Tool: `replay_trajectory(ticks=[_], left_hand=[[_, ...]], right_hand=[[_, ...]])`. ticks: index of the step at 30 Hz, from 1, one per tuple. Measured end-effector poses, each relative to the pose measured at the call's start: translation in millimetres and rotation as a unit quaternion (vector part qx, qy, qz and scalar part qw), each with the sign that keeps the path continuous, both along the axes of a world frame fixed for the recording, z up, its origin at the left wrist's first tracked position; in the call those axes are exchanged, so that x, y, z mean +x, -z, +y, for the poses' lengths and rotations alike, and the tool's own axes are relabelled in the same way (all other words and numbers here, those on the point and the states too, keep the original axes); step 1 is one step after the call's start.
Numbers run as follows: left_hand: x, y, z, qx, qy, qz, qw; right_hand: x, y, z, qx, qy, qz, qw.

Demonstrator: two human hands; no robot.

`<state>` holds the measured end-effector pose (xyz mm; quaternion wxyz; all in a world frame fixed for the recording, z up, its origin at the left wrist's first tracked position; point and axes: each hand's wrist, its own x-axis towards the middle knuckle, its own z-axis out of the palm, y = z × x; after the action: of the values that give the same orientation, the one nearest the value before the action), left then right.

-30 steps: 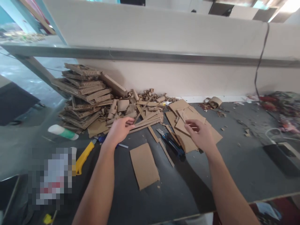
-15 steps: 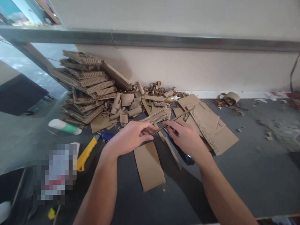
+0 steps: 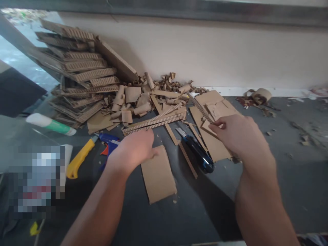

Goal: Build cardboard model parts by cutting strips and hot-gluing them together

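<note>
Right hand point(image 3: 238, 136) pinches a corrugated cardboard strip point(image 3: 203, 110)
Thin, brown and ridged, the strip slants toward the table's point(image 3: 269, 191) far edge; the left hand's point(image 3: 135, 148) fingers are partly hidden, its grip unclear.

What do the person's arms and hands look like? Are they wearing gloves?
No gloves: the left hand and right hand are bare. The left forearm and right forearm show no sleeves, watch or bracelet. No rings can be seen, though some parts are hidden.
</note>
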<state>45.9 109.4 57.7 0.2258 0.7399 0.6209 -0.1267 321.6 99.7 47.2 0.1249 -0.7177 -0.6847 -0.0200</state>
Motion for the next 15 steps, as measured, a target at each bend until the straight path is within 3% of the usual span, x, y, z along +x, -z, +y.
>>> replay_trajectory(ticks=[2,4,10,15], left_hand=[[13.9,9.0,-1.5,-0.041,0.017,0.029,0.999],[25.4,16.8,-1.4,-0.035,0.023,0.055,0.998],[24.3,26.4,8.9,-0.047,0.1,0.052,0.993],[10.8,25.0,0.9,-0.02,0.089,0.005,0.996]], right_hand=[[8.6,4.7,3.0,-0.017,0.024,0.002,1.0],[12.8,3.4,2.5,-0.046,0.031,0.014,0.998],[-5.0,-8.0,-6.6,-0.115,-0.11,0.061,0.985],[-28.9,14.3,-13.5,-0.188,-0.152,-0.051,0.969]])
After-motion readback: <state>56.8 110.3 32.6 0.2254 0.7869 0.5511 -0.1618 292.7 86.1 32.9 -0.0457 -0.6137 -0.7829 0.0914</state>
